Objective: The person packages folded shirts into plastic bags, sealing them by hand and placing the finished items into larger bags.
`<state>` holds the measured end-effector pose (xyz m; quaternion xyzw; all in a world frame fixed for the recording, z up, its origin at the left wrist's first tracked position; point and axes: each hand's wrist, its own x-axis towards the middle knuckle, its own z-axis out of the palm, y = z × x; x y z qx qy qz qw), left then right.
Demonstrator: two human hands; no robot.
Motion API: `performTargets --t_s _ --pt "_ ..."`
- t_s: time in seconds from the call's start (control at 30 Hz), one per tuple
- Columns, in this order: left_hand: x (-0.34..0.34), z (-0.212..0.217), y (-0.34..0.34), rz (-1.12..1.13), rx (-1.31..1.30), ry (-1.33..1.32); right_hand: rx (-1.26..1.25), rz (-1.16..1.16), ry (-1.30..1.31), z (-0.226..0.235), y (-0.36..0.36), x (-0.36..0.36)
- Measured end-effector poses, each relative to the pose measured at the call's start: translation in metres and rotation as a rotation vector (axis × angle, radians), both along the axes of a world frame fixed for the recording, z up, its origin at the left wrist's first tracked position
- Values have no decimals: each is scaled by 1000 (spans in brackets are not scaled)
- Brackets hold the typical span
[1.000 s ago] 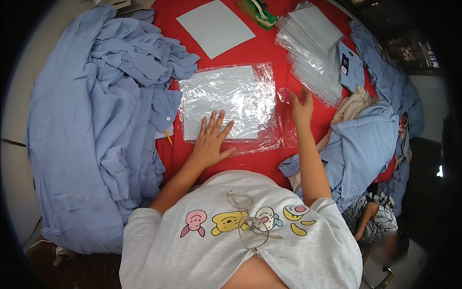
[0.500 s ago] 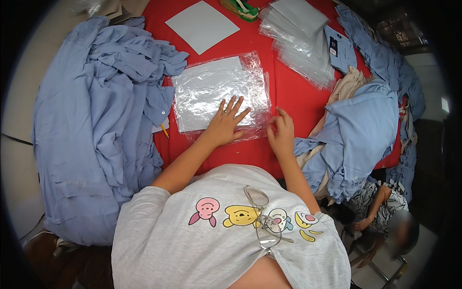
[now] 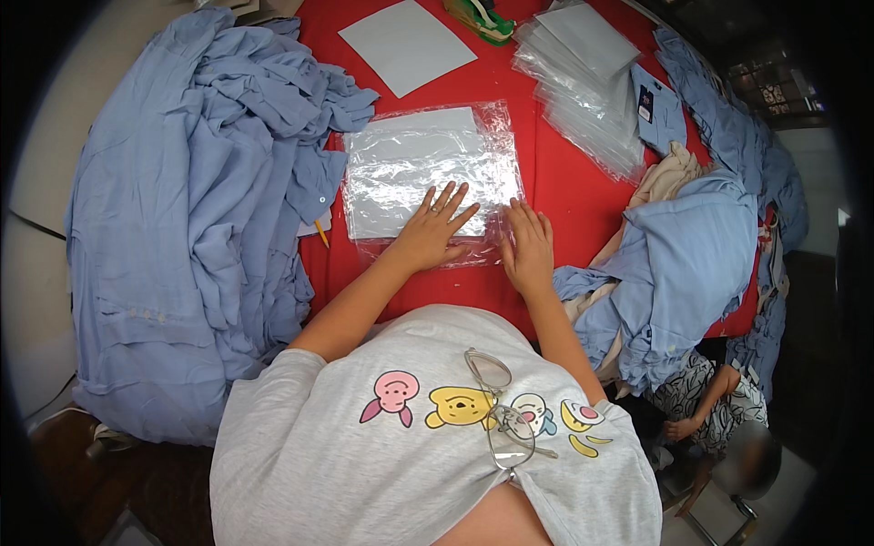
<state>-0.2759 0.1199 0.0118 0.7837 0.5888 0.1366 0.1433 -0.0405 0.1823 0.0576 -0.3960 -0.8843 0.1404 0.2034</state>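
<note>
A clear plastic bag (image 3: 428, 164) with a white sheet inside lies flat on the red table (image 3: 564, 182). My left hand (image 3: 432, 232) rests palm down on the bag's near edge, fingers spread. My right hand (image 3: 528, 247) lies flat at the bag's near right corner, fingers together and pressing on the plastic. Neither hand grips anything.
A big heap of blue shirts (image 3: 191, 209) covers the left side. More blue garments (image 3: 692, 264) are piled at the right. A stack of clear bags (image 3: 583, 73), a white sheet (image 3: 407, 45) and a green tape dispenser (image 3: 481, 16) lie farther back. Another person (image 3: 719, 409) sits at lower right.
My right hand came back from the bag stack at the far right to the near right corner of the bag. My left hand slid right along the bag's near edge.
</note>
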Motion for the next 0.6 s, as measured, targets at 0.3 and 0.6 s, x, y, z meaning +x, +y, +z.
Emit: performTargets --t_s 0.3,0.6 --pt "1 5 -32 -68 -12 -40 14 13 -9 -24 37 -26" --pt "-12 10 -97 -86 -32 -112 -202 -299 166 -30 102 -54"
